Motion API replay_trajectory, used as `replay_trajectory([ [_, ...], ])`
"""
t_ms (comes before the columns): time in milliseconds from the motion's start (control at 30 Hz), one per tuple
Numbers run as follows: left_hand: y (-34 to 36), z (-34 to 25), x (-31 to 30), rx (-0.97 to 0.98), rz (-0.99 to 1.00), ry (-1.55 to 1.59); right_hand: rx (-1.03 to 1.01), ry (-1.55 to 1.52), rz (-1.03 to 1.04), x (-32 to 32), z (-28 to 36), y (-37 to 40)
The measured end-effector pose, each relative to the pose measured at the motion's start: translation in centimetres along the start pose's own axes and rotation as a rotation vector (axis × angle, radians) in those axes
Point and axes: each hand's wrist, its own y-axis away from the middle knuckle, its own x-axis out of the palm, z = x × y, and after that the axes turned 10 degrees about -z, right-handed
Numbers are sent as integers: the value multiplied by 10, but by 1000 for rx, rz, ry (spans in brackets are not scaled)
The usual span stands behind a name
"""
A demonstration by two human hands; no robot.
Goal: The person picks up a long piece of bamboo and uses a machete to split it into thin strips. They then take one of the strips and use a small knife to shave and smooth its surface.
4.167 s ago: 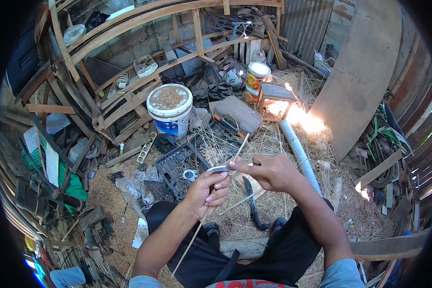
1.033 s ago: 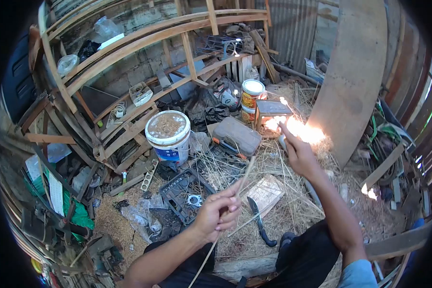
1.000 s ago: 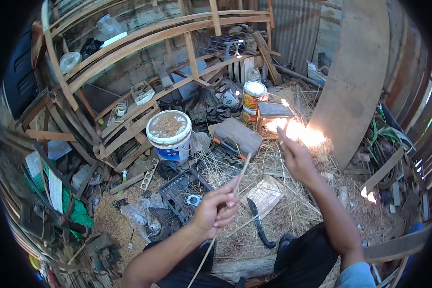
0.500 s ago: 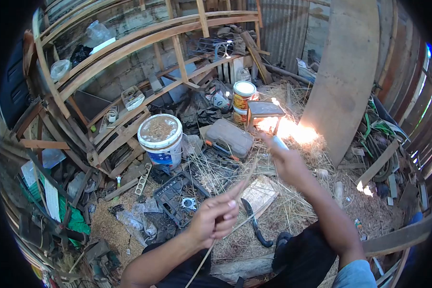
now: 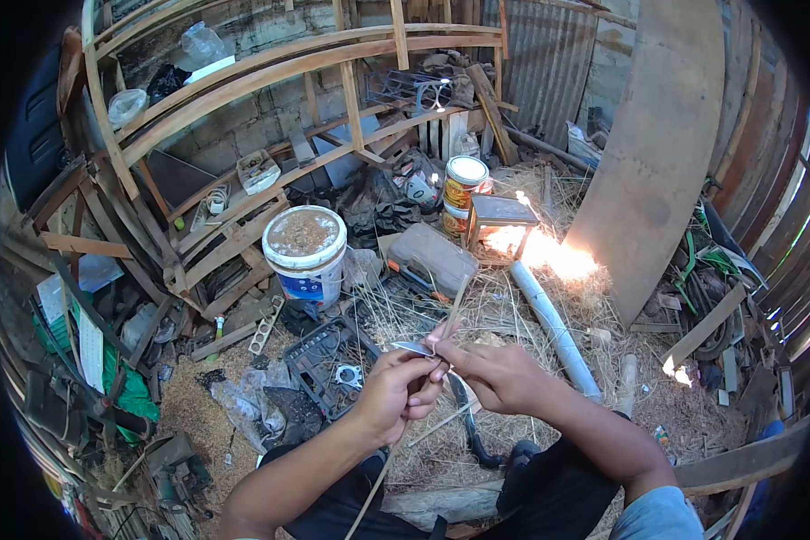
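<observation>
Close together at the centre, both hands are at a thin pale strip (image 5: 372,493) that runs from the lower middle up past the fingers. My left hand (image 5: 396,394) is closed round the strip. Fingers pinched, my right hand (image 5: 499,376) meets the left fingertips. A small pointed blade (image 5: 412,347) shows between the hands; its handle is hidden, so which hand holds it is unclear. Below them, a curved dark tool (image 5: 473,430) lies on the straw-covered ground.
A white bucket (image 5: 304,256) stands left of centre. Nearby are a grey case (image 5: 430,259), an open black case (image 5: 326,367), stacked paint tins (image 5: 464,184), a small stool (image 5: 502,211) and a grey pipe (image 5: 553,326). A tall board (image 5: 650,153) leans at the right.
My right hand has come down and left from beside the stool to meet my left hand. The pipe it partly covered now shows, and the small blade is visible between the hands.
</observation>
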Motion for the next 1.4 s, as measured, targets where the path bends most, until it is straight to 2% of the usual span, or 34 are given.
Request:
replay_trajectory([
  [100, 0, 4, -2, 14, 10, -18, 15, 194, 130, -10, -2, 0],
  [200, 3, 0, 4, -4, 29, -19, 290, 311, -8, -14, -28, -6],
  [267, 16, 2, 18, -75, 56, -99, 399, 222, -216, -36, -84, 3],
  [300, 20, 3, 21, -108, 70, -141, 381, 219, -340, -40, -115, 13],
  [367, 12, 2, 14, -88, 81, -58, 413, 155, -460, -43, -129, 14],
  [467, -3, -3, 2, -84, 67, 79, 543, -134, -446, -34, -77, 3],
  [600, -12, -5, 9, -4, -23, 32, 143, -104, -319, -10, -37, 0],
  [667, -13, -5, 9, 2, -75, 8, 26, -112, -208, -7, -22, 1],
  [700, -15, -5, 10, 3, -97, -5, 19, -82, -129, -6, -16, 2],
  [767, -16, -3, 3, -8, -17, 21, 7, -22, 26, -5, -9, 3],
  [800, -15, -2, 0, -15, 21, 34, -22, -19, 11, -1, -10, 3],
  [900, -7, -1, 6, -51, -62, -23, -99, 111, -14, -3, -15, 3],
  [1000, -3, 1, 5, -47, -55, -19, -142, 222, 1, -8, -17, 1],
  [1100, -7, 2, -2, -11, -17, 4, -129, 300, -72, -11, -26, -2],
  [1133, -7, 0, -2, -15, -22, 15, -101, 287, -80, -10, -29, -1],
  [1200, -6, -6, 1, -20, -34, 42, 20, 252, -275, 0, -51, -1],
  [1300, 18, -7, 16, -83, 28, -107, 454, 223, -469, -44, -122, 9],
  [1333, 18, -6, 15, -91, 72, -82, 541, 267, -525, -59, -123, 6],
  [1400, 6, -6, 5, -39, 16, -38, 492, 147, -550, -59, -107, 0],
])
